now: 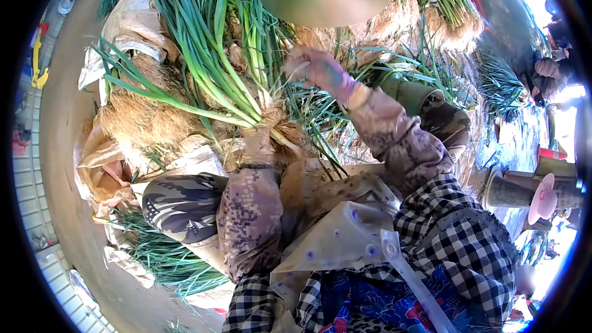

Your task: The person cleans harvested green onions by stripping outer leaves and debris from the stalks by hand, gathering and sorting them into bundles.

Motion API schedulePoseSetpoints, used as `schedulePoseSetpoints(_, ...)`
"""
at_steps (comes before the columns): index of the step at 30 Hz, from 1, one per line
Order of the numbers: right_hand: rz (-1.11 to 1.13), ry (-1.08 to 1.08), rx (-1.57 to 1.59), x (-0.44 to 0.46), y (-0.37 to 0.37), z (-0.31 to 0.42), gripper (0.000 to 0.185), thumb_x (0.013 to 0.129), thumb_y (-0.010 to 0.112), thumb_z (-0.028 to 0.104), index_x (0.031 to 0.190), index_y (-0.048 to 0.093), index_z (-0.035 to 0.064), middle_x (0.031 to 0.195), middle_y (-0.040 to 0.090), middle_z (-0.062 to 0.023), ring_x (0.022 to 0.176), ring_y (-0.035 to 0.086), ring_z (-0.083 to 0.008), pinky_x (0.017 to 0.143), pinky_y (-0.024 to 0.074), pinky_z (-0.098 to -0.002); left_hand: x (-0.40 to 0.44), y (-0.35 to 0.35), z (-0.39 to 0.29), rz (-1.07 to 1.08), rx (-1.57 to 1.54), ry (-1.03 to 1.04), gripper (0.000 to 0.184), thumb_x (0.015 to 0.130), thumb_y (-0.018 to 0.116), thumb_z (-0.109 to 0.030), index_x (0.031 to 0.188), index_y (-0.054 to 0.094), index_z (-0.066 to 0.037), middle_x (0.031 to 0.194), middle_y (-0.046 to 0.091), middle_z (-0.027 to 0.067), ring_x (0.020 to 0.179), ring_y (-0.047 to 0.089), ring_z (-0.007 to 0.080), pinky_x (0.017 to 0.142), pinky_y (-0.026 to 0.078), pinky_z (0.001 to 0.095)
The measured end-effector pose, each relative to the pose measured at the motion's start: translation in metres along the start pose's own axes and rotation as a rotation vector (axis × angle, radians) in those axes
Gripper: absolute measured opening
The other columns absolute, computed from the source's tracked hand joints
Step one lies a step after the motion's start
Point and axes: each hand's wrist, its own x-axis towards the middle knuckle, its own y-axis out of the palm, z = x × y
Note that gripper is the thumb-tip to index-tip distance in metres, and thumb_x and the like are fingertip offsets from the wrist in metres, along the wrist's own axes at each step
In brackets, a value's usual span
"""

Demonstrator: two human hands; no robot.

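Long green onions (pixel 225 80) fan out up and to the left, their white ends and brown roots near my left hand (pixel 260 143). That hand is closed round their lower ends, partly hidden by stalks and roots. To the right and higher up, my right hand (pixel 319 73) is raised beside the upright green leaves. Its fingers are curled together and blurred; what they hold, if anything, is too small to make out. Loose leaves (pixel 327 114) lie below it.
Root bundles (pixel 145 102) lie at the left on pale sacks (pixel 132 24). More onions (pixel 176 256) are at the lower left, and tied bunches (pixel 447 0) at the upper right. A grey cylindrical object (pixel 509 192) stands at the right. Camouflage-clad knees (pixel 182 206) flank the work area.
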Motion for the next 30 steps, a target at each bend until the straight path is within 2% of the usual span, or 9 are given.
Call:
schedulePoseSetpoints(4,-0.336,0.125,-0.403,0.062,0.003,0.001,0.052,0.073,0.069,0.033,0.112,0.048,0.0059,0.099,0.055,-0.0091,0.088,0.053,-0.0184,0.069,0.0469,-0.0309,-0.008,0.022,0.025,0.057,-0.647,0.035,0.034,0.073,0.067,-0.011,0.101,0.051,0.000,0.090,0.057,0.0087,0.077,0.056,0.0165,0.066,0.051,0.0271)
schedulePoseSetpoints(6,-0.279,-0.045,-0.504,0.084,0.001,-0.019,0.056,0.073,0.069,0.034,0.114,0.045,0.0046,0.100,0.054,-0.0079,0.090,0.051,-0.0186,0.071,0.0455,-0.0321,-0.013,0.027,0.020,0.021,-0.175,0.161,0.036,0.070,0.068,-0.003,0.102,0.051,0.000,0.092,0.057,0.0079,0.077,0.055,0.0158,0.065,0.049,0.0262)
schedulePoseSetpoints(10,-0.266,-0.229,-0.330,0.070,0.023,-0.004,0.053,0.070,0.069,0.016,0.115,0.045,0.0013,0.094,0.056,-0.0074,0.081,0.053,-0.0159,0.070,0.0454,-0.0302,-0.017,0.035,-0.010,-0.217,-0.347,0.082,0.040,0.065,0.068,0.006,0.101,0.052,-0.001,0.087,0.056,0.0030,0.068,0.053,0.0138,0.063,0.048,0.0253)
schedulePoseSetpoints(13,-0.195,-0.277,-0.679,0.067,-0.011,-0.013,0.043,0.071,0.065,0.009,0.111,0.049,0.0004,0.079,0.059,-0.0052,0.066,0.056,-0.0152,0.056,0.0469,-0.0287,-0.009,0.026,0.000,-0.309,-0.200,0.122,0.028,0.062,0.067,0.006,0.087,0.056,-0.001,0.077,0.055,0.0012,0.063,0.051,0.0121,0.054,0.045,0.0241)
schedulePoseSetpoints(16,-0.170,-0.023,-0.558,0.035,-0.017,-0.007,0.033,0.073,0.065,0.010,0.102,0.054,-0.0004,0.069,0.058,-0.0042,0.056,0.056,-0.0155,0.049,0.0464,-0.0280,-0.013,0.036,0.000,-0.368,-0.227,0.085,0.021,0.059,0.067,0.004,0.076,0.055,-0.003,0.072,0.053,-0.0007,0.059,0.048,0.0109,0.050,0.042,0.0242)
schedulePoseSetpoints(18,-0.207,0.111,-0.070,0.011,0.011,0.011,0.020,0.076,0.065,0.015,0.090,0.057,0.0021,0.064,0.056,-0.0026,0.051,0.053,-0.0102,0.041,0.0407,-0.0225,-0.018,0.040,-0.011,-0.382,-0.228,-0.016,0.022,0.059,0.067,0.004,0.075,0.055,-0.002,0.071,0.053,-0.0008,0.059,0.047,0.0106,0.050,0.042,0.0240)
schedulePoseSetpoints(24,-0.246,0.030,-0.091,-0.017,0.011,-0.010,0.021,0.079,0.066,0.022,0.086,0.058,0.0044,0.062,0.050,0.0031,0.047,0.041,-0.0028,0.040,0.0272,-0.0174,-0.010,0.034,0.028,-0.198,0.019,0.326,0.022,0.074,0.067,-0.009,0.093,0.059,-0.001,0.068,0.058,0.0028,0.049,0.051,0.0080,0.038,0.042,0.0221)
schedulePoseSetpoints(26,-0.331,0.104,-0.040,-0.031,0.016,-0.006,0.019,0.081,0.064,0.020,0.089,0.059,0.0037,0.065,0.051,0.0032,0.051,0.041,-0.0021,0.043,0.0281,-0.0164,-0.033,0.043,-0.047,-0.072,-0.560,-0.207,0.024,0.076,0.067,-0.013,0.095,0.059,-0.002,0.070,0.060,0.0024,0.049,0.052,0.0067,0.037,0.041,0.0209)
schedulePoseSetpoints(30,-0.433,-0.033,0.071,-0.035,-0.020,-0.028,0.015,0.083,0.060,0.017,0.088,0.060,0.0030,0.073,0.058,-0.0012,0.051,0.043,-0.0043,0.041,0.0302,-0.0165,-0.025,0.044,-0.028,-0.108,-0.619,-0.162,0.029,0.077,0.066,-0.018,0.102,0.059,-0.003,0.073,0.060,0.0009,0.047,0.052,0.0067,0.037,0.040,0.0206)
